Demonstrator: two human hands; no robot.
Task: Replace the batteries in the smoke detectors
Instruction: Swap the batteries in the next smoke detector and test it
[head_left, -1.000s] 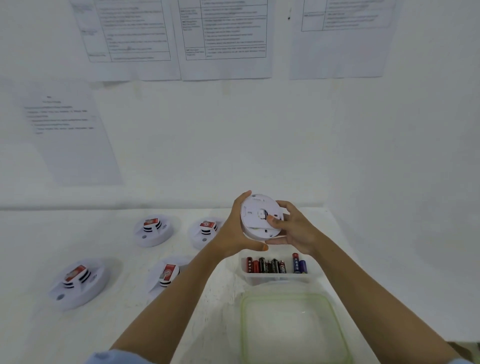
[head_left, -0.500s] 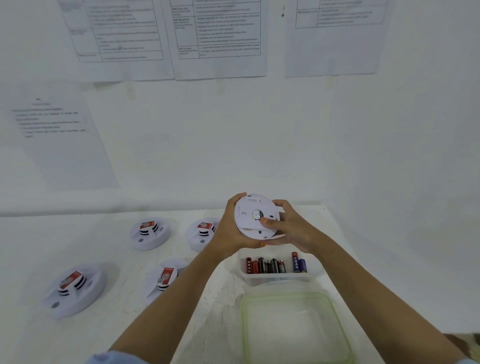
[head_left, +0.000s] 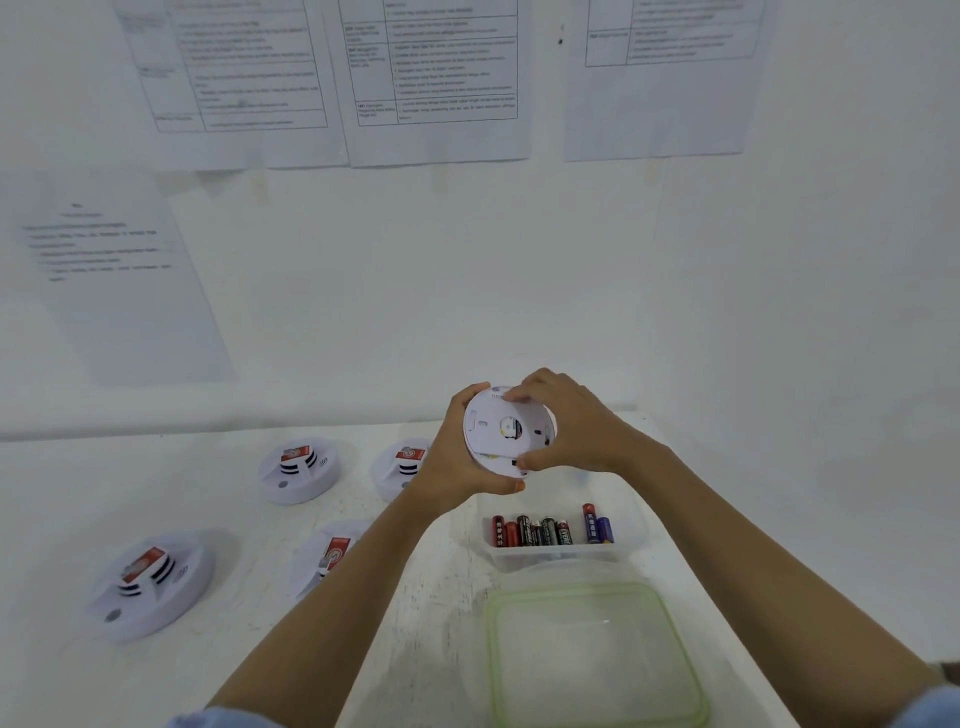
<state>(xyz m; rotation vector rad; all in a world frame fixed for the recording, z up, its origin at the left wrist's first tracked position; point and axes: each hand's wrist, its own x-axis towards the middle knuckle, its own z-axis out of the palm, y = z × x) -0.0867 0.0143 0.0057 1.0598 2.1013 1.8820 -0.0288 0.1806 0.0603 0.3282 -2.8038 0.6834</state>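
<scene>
While the left hand (head_left: 454, 460) cradles the round white plastic smoke detector (head_left: 491, 434) from behind and below, its fingers curled round the rim, the right hand (head_left: 579, 431) has changed its hold. Half a second ago its thumb lay across the flat back face near the centre. Now the hand spans the disc, fingers (head_left: 524, 396) on the upper rim and thumb pinching the lower rim. That looks like a twisting grip, so the likely step is turning the back plate to reach the battery bay, though whether the plate is loosening or locking cannot be told. The detector is held in the air above the far right part of the white worktop (head_left: 62, 519), just beyond the clear plastic tray (head_left: 636, 543) of mixed red, black and blue cylindrical batteries (head_left: 545, 531), its back towards the camera as before. Nothing else has shifted: four more white detectors with red labels (head_left: 298, 473) lie face up across the left half of the worktop, and a clear green-rimmed plastic lid (head_left: 675, 618) sits near the front right corner.
</scene>
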